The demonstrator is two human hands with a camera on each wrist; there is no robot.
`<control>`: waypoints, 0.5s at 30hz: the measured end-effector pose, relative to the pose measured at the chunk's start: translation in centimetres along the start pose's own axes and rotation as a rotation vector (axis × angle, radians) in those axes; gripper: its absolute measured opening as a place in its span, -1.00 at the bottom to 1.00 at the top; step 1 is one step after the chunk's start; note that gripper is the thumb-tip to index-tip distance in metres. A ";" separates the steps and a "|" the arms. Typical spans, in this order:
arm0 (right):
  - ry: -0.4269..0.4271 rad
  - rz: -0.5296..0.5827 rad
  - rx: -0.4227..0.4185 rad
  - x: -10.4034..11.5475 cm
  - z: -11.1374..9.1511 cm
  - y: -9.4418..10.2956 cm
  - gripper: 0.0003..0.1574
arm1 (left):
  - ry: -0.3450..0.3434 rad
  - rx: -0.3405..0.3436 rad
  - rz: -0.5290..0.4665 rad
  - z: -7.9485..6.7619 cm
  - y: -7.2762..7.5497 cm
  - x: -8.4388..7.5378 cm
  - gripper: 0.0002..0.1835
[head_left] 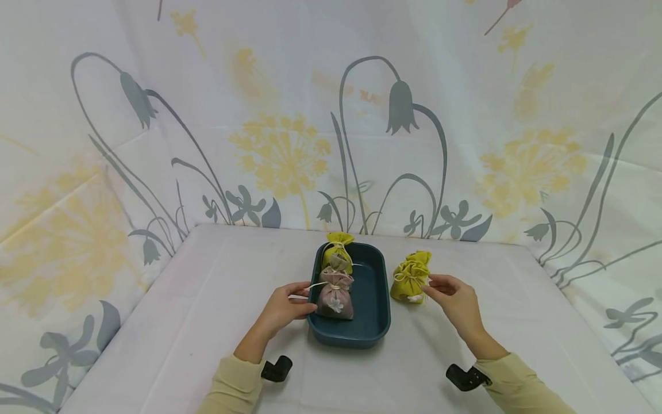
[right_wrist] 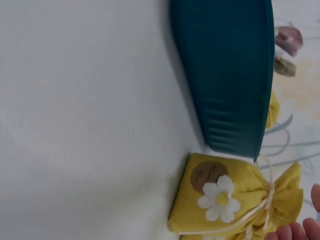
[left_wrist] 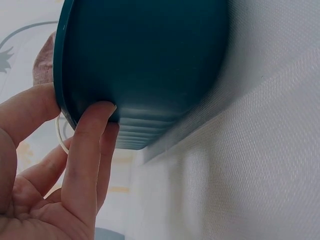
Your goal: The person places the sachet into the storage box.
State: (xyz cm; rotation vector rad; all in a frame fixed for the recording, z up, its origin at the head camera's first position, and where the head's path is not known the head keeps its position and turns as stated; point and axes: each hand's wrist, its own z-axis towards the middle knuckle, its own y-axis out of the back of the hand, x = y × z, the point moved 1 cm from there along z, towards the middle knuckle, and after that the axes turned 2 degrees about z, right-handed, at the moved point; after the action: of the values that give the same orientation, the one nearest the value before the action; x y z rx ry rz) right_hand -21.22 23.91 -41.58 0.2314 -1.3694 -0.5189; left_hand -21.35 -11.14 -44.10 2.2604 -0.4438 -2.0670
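My left hand [head_left: 289,303] holds the left rim of a deep teal plastic tub [head_left: 369,328], thumb at the rim and fingertips against the outer wall. Inside, along the left side, stand a dusty-pink drawstring pouch [head_left: 335,300] with a white flower, a beige pouch [head_left: 338,263] and a yellow pouch [head_left: 338,239]. The pink pouch's white cord reaches over the rim by my left fingers. Right of the tub, two yellow drawstring pouches [head_left: 408,282] sit close together. My right hand [head_left: 455,299] is beside them, thumb and curled fingertips apart at their right edge.
A white cloth [head_left: 233,270] covers the table. Behind it hangs a pale curtain [head_left: 310,75] printed with grey and yellow flowers. Dark cameras are strapped at both wrists. In the right wrist view, the nearer yellow pouch [right_wrist: 245,172] lies close to the tub's end.
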 end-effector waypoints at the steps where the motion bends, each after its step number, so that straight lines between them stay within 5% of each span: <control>1: -0.008 0.003 -0.009 -0.2 0.1 0.0 -0.54 | -0.002 0.000 -0.001 0.0 0.0 0.0 -0.38; 7: -0.058 0.026 -0.028 -1.0 1.2 0.0 -0.45 | -0.006 0.001 0.004 0.0 0.1 -0.1 -0.39; 15: -0.098 0.076 0.059 -1.8 2.5 -0.6 -0.31 | -0.004 0.001 0.004 0.0 0.1 0.0 -0.39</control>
State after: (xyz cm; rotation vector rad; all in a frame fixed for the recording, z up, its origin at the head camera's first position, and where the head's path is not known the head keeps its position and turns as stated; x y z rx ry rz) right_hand -23.96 24.62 -42.94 0.2033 -1.4843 -0.4311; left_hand -21.37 -11.23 -44.12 2.2546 -0.4493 -2.0703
